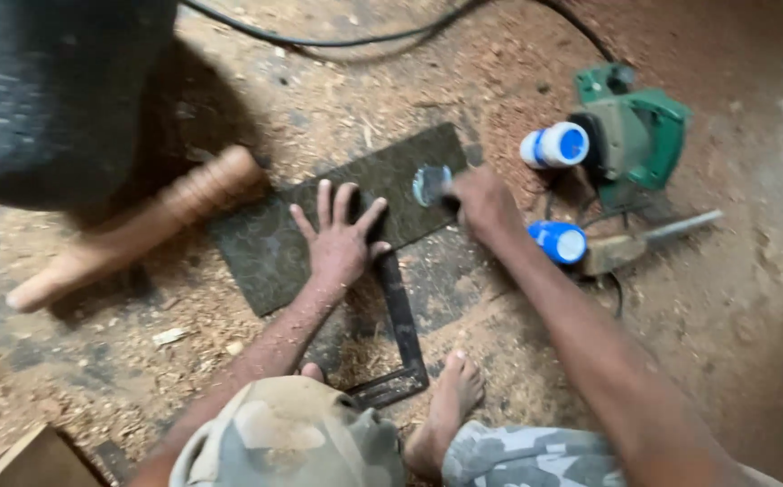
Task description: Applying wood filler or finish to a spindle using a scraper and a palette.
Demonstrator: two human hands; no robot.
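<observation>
Far left: dark rounded mass (58,90) filling the upper corner, kind unclear. Bottom left corner: edge of a wooden box or board (31,460). Just right of the dark mass: turned wooden leg (139,225), pale, ridged near its upper end, lying tilted on the sawdust-strewn floor (94,361).

Centre: dark green patterned sheet (265,248), flat on the floor, slanted up toward the right. Left hand (342,243) pressed palm-down on the sheet, all 5 fingers spread wide, gripping nothing. Under and below that hand: black metal square (402,329), 1 arm running down toward a bare foot (450,401), the short arm turned left near the knee. Bottom centre: bent knee in camouflage cloth (292,437).

Right of centre: right hand (481,203) closed in a fist round the handle of a small tool; its blurred, shiny grey-blue head (431,183) sits over the sheet's upper right edge, touching or just above, cannot tell which. Exact kind of tool unclear from the blur.

Further right: 2 blue-and-white plastic containers, 1 (555,145) beside the green power tool (635,135), the other (558,242) just beside the right wrist. Next to the lower container: chisel (648,239) with wooden handle and flat metal blade pointing right. Along the top: black cable (337,41) curving across the floor toward the power tool.
</observation>
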